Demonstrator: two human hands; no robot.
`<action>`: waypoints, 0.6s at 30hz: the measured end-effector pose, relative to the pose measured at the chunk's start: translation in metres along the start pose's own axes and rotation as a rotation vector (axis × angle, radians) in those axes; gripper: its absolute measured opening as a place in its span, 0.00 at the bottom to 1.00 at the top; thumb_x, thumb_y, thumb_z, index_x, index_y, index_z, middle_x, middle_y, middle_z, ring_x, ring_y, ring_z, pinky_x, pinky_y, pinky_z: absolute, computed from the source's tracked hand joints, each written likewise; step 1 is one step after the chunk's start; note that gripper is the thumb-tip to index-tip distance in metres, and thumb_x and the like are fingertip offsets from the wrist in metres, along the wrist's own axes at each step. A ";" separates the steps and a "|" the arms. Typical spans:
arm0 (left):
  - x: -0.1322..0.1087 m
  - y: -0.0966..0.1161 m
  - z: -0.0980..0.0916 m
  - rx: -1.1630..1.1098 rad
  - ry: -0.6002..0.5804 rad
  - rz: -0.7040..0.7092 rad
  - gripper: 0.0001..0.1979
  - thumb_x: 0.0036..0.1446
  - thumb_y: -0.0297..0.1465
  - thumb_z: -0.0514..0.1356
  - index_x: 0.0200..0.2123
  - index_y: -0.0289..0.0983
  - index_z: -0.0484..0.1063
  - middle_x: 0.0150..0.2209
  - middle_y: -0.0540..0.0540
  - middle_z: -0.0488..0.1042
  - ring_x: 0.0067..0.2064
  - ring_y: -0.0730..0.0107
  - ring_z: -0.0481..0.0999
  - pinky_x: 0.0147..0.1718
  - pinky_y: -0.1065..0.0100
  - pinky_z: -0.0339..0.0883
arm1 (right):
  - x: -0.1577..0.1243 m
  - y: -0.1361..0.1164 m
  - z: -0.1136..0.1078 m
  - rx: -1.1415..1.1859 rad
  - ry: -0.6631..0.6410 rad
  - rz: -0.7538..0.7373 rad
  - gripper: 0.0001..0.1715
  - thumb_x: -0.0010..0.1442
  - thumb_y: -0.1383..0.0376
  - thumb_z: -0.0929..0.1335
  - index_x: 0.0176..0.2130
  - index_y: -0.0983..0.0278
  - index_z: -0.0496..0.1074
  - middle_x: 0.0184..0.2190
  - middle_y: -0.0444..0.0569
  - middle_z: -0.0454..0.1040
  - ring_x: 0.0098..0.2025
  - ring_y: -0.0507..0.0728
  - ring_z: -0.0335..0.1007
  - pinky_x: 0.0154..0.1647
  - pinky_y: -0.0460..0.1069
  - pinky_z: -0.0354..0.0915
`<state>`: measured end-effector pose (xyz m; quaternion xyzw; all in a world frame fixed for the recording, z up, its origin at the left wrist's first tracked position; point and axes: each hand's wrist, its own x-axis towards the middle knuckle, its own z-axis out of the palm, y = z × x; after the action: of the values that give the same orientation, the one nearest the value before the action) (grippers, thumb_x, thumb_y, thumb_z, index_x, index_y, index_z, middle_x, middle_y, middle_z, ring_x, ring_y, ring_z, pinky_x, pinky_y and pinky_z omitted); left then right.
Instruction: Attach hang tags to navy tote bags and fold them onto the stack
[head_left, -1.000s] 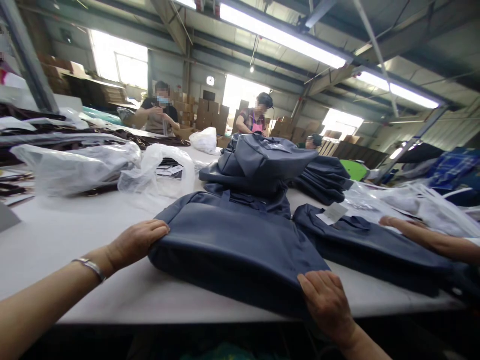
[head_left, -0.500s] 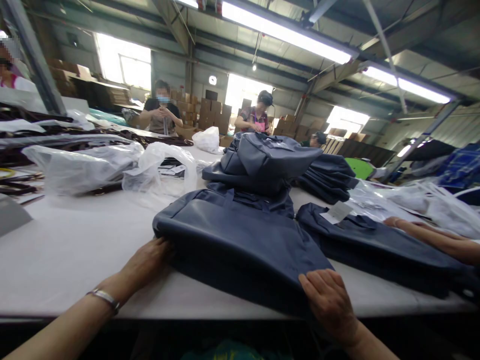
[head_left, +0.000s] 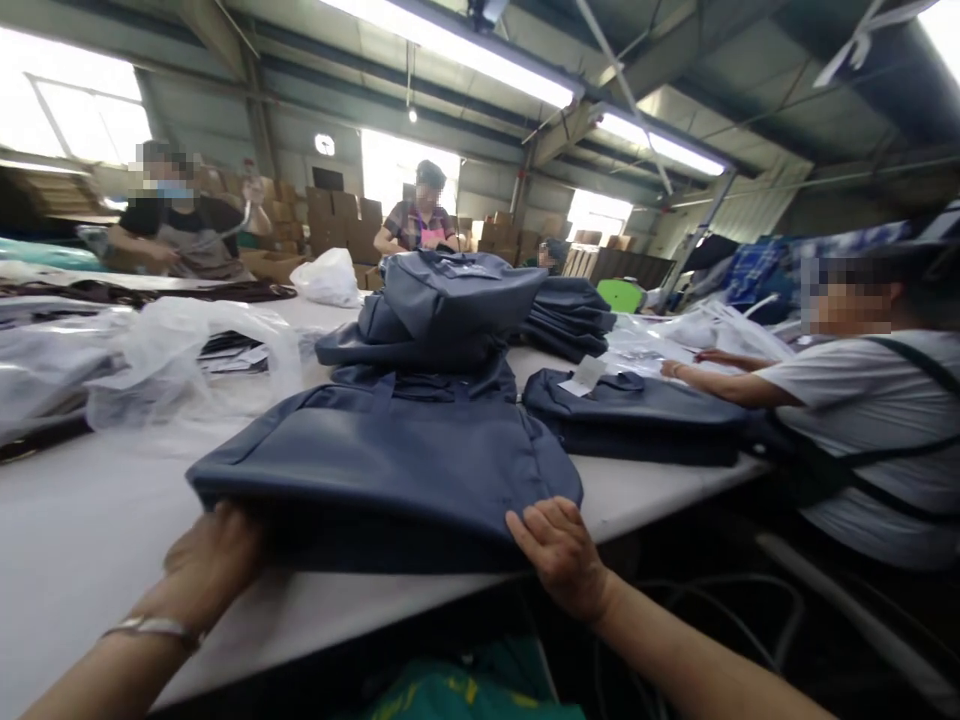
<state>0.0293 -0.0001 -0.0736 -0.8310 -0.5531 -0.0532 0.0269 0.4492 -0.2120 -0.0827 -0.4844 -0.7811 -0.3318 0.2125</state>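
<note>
A dark blue bag lies on the white table right in front of me, its handles toward the pile behind. My left hand grips the bag's near left corner, with the fingertips hidden under the edge. At the near right corner, my right hand is closed on the bag, thumb and fingers pinching its side. Beyond it, more dark blue bags are heaped up. To the right lies another dark blue bag with a white tag on top.
A co-worker in a grey shirt stands at the right edge of the table. Crumpled clear plastic bags lie at the left, and more plastic at the right. Two people work across the table, with cardboard boxes behind them.
The view has swung to the right, bringing the co-worker at the right into sight. Both my hands keep their hold on the bag's near corners.
</note>
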 end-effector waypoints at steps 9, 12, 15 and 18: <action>0.003 0.129 -0.051 0.055 0.503 0.827 0.28 0.64 0.18 0.53 0.64 0.40 0.72 0.62 0.36 0.76 0.63 0.44 0.75 0.60 0.43 0.71 | -0.002 0.001 0.004 -0.022 0.030 0.021 0.18 0.70 0.74 0.62 0.51 0.67 0.78 0.36 0.52 0.78 0.43 0.61 0.69 0.54 0.59 0.61; 0.018 0.141 -0.046 0.065 0.440 0.805 0.21 0.59 0.15 0.52 0.47 0.34 0.80 0.43 0.40 0.86 0.39 0.54 0.86 0.35 0.58 0.80 | 0.002 0.001 -0.002 -0.032 0.049 0.058 0.20 0.69 0.75 0.61 0.52 0.71 0.77 0.40 0.56 0.79 0.47 0.63 0.71 0.58 0.61 0.61; 0.016 0.139 -0.034 0.046 0.489 0.800 0.20 0.59 0.17 0.51 0.45 0.34 0.80 0.43 0.40 0.86 0.39 0.55 0.86 0.35 0.59 0.80 | 0.014 -0.015 -0.008 -0.011 0.092 0.080 0.23 0.69 0.73 0.61 0.59 0.73 0.74 0.52 0.60 0.78 0.61 0.67 0.67 0.66 0.63 0.58; 0.008 0.131 -0.020 0.026 0.562 0.837 0.22 0.60 0.18 0.49 0.50 0.31 0.80 0.47 0.35 0.85 0.44 0.52 0.86 0.40 0.57 0.80 | 0.042 -0.050 0.002 0.165 0.126 -0.177 0.22 0.73 0.62 0.61 0.58 0.62 0.76 0.60 0.49 0.75 0.67 0.63 0.65 0.70 0.58 0.60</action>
<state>0.1520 -0.0459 -0.0507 -0.9346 -0.1446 -0.2526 0.2043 0.3856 -0.2007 -0.0727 -0.3729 -0.8304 -0.3138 0.2701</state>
